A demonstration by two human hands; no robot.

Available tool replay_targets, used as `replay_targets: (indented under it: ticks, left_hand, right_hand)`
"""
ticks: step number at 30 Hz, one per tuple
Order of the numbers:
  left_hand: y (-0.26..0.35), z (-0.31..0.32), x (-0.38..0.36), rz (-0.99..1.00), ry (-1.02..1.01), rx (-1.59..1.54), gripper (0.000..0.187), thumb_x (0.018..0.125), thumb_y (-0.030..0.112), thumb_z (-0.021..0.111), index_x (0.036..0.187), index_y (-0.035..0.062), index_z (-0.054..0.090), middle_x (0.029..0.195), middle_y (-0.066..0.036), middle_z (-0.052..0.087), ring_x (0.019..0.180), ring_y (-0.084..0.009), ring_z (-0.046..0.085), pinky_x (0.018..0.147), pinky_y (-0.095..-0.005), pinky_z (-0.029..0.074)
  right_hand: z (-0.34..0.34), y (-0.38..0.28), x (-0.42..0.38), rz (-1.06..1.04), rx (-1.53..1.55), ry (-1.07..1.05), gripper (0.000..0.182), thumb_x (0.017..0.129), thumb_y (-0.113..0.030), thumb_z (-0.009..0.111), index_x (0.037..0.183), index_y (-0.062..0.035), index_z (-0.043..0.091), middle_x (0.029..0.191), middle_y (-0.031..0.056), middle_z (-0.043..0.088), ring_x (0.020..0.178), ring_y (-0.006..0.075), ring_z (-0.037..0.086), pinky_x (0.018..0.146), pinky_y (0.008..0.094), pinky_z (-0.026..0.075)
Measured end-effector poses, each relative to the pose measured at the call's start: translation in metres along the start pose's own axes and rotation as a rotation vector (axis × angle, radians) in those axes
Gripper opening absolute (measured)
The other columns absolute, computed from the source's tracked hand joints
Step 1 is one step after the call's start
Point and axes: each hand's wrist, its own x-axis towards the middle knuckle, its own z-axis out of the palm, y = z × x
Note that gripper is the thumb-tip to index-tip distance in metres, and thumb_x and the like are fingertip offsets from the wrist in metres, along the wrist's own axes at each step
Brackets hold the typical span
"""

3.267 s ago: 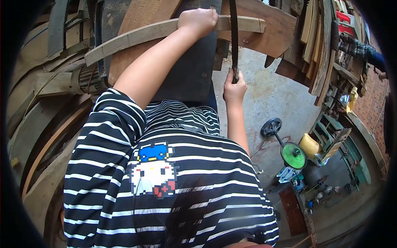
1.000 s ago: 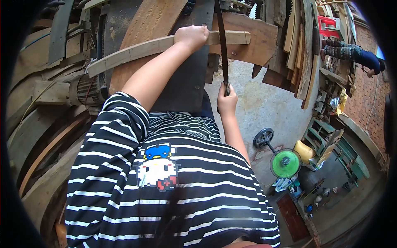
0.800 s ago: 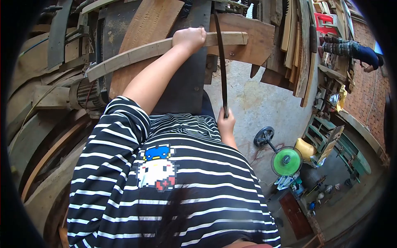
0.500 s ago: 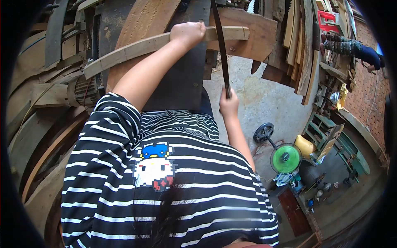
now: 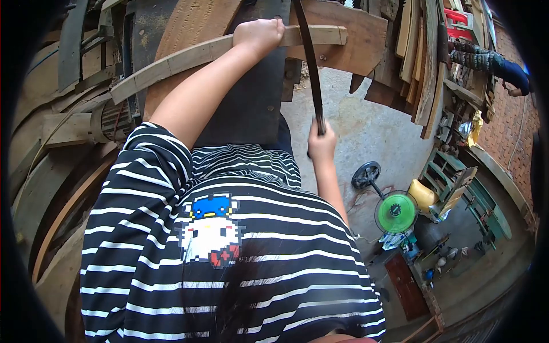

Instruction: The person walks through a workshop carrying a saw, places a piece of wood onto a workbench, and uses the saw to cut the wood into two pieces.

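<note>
Clamped over the curved wooden strip (image 5: 189, 55), the left hand (image 5: 257, 33) wraps it fully, fingers curled across its upper face, near the strip's right-hand end. That strip lies across the dark metal table (image 5: 254, 103), bowed and running from the motor (image 5: 114, 120) side up to the right, past the blade. The right hand (image 5: 321, 143) is closed tight on the lower end of the long dark blade (image 5: 309, 63), which rises from the fist and crosses the strip just right of the left hand.

Judgement on handling: the strip looks stiff, fairly light for its length, dry and not slippery; holding close to the blade crossing, as now, should steady it best. The blade appears thin, rigid along its length but likely to flex sideways; its edge cannot be made out, so the bottom end is the safe hold.

Beyond the table: stacked boards (image 5: 423, 68), bare concrete floor (image 5: 366, 131), a green disc (image 5: 396, 212).
</note>
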Motion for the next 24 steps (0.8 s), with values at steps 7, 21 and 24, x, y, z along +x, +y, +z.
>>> replay_targets:
  ticks: [7, 21, 24]
  left_hand:
    - [-0.001, 0.0, -0.004, -0.019, 0.006, -0.008, 0.047, 0.096, 0.04, 0.03, 0.087, 0.0136, 0.068, 0.085, -0.01, 0.069, 0.078, -0.0311, 0.067, 0.069, -0.0447, 0.053]
    - [-0.001, -0.002, 0.008, -0.086, 0.06, -0.033, 0.047, 0.095, 0.038, 0.032, 0.081, 0.0122, 0.068, 0.082, -0.01, 0.069, 0.075, -0.0309, 0.067, 0.068, -0.0448, 0.054]
    - [-0.002, 0.007, 0.002, -0.059, 0.105, -0.037, 0.047, 0.094, 0.038, 0.034, 0.078, 0.0123, 0.07, 0.08, -0.01, 0.07, 0.073, -0.0295, 0.068, 0.066, -0.043, 0.054]
  right_hand:
    - [0.009, -0.011, 0.001, -0.027, -0.03, 0.003, 0.021, 0.09, -0.02, 0.06, 0.083, -0.0004, 0.061, 0.054, 0.0074, 0.049, 0.05, 0.0112, 0.044, 0.048, 0.0312, 0.038]
    - [-0.026, -0.05, 0.006, 0.013, -0.143, -0.07, 0.025, 0.089, -0.021, 0.059, 0.079, 0.0006, 0.055, 0.056, 0.0199, 0.052, 0.046, 0.031, 0.047, 0.048, 0.0387, 0.04]
    - [-0.034, -0.068, -0.013, 0.048, -0.165, -0.085, 0.023, 0.089, -0.02, 0.059, 0.079, -0.0003, 0.054, 0.057, 0.0203, 0.054, 0.048, 0.034, 0.052, 0.048, 0.0397, 0.04]
